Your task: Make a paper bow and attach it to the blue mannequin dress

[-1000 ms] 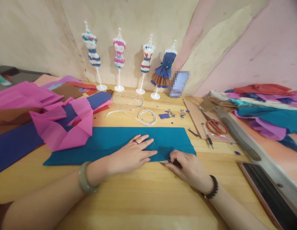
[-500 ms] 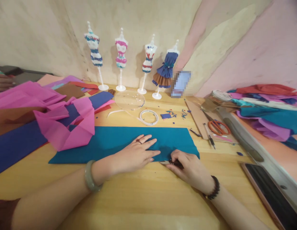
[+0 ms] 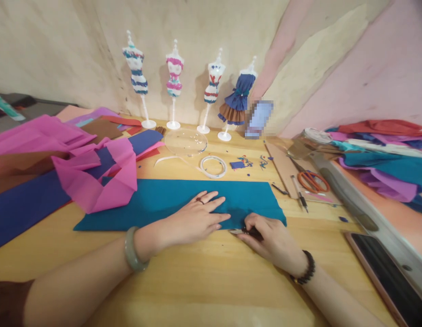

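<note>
A long piece of teal fabric (image 3: 176, 195) lies flat across the wooden table in front of me. My left hand (image 3: 193, 215) rests on it with fingers spread, palm down, near its front edge. Closed at that edge, to the right, my right hand (image 3: 268, 234) grips a small dark-handled cutting tool (image 3: 236, 231). Its pointed metal blade aims left along the fabric's edge; most of the handle is hidden in my fingers. A folded pink fabric strip (image 3: 110, 193) overlaps the teal piece's left end.
Several small dress forms (image 3: 139, 72) stand along the wall. Behind the teal piece lies a white tape roll (image 3: 213, 167). Orange-handled scissors (image 3: 313, 181) and a pen (image 3: 300, 195) are at the right, a phone (image 3: 384, 272) nearer. Fabrics (image 3: 23, 136) pile up at left.
The view shifts slightly. Both my hands keep their places on the fabric. At the far left edge, another person's hand has gone from view, and a white-and-green tube shows there.
</note>
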A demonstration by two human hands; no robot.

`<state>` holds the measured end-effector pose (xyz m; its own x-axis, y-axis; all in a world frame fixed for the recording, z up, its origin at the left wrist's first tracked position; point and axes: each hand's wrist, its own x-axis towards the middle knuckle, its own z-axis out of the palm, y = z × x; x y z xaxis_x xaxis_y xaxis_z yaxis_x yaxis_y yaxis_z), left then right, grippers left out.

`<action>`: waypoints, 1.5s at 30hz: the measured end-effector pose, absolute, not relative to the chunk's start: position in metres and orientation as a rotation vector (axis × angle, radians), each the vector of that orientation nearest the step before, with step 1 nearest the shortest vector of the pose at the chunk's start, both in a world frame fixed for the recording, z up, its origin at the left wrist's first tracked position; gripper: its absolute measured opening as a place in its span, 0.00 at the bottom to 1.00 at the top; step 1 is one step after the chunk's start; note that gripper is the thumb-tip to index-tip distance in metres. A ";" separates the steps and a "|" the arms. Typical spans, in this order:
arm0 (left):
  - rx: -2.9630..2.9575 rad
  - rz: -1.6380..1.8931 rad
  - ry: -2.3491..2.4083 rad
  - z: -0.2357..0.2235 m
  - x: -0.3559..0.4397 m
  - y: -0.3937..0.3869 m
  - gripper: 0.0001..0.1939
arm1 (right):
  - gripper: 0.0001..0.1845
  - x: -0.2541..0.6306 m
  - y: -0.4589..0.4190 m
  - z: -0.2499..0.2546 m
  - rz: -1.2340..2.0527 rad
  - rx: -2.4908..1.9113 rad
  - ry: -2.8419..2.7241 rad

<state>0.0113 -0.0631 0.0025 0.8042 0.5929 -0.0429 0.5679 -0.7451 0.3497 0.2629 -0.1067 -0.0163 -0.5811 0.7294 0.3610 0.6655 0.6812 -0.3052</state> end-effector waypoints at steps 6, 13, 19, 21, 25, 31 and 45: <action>2.612 0.076 0.877 0.004 0.015 -0.063 0.21 | 0.12 0.261 -0.107 -0.014 0.189 -1.108 -2.440; 2.619 0.072 0.880 0.004 0.016 -0.063 0.20 | 0.12 0.262 -0.107 -0.016 0.172 -1.108 -2.447; 2.608 0.098 0.876 0.003 0.016 -0.064 0.21 | 0.12 0.263 -0.107 -0.017 0.162 -1.123 -2.448; 2.592 0.103 0.870 0.006 0.014 -0.063 0.21 | 0.13 0.263 -0.108 -0.017 0.170 -1.124 -2.445; 2.593 0.158 0.832 0.016 0.002 -0.059 0.23 | 0.12 0.264 -0.108 -0.016 0.181 -1.134 -2.444; 2.628 0.120 0.788 0.016 -0.017 -0.050 0.23 | 0.12 0.268 -0.108 -0.017 0.148 -1.141 -2.440; 2.633 0.123 0.804 0.004 0.001 -0.055 0.19 | 0.12 0.269 -0.108 -0.011 0.111 -1.076 -2.471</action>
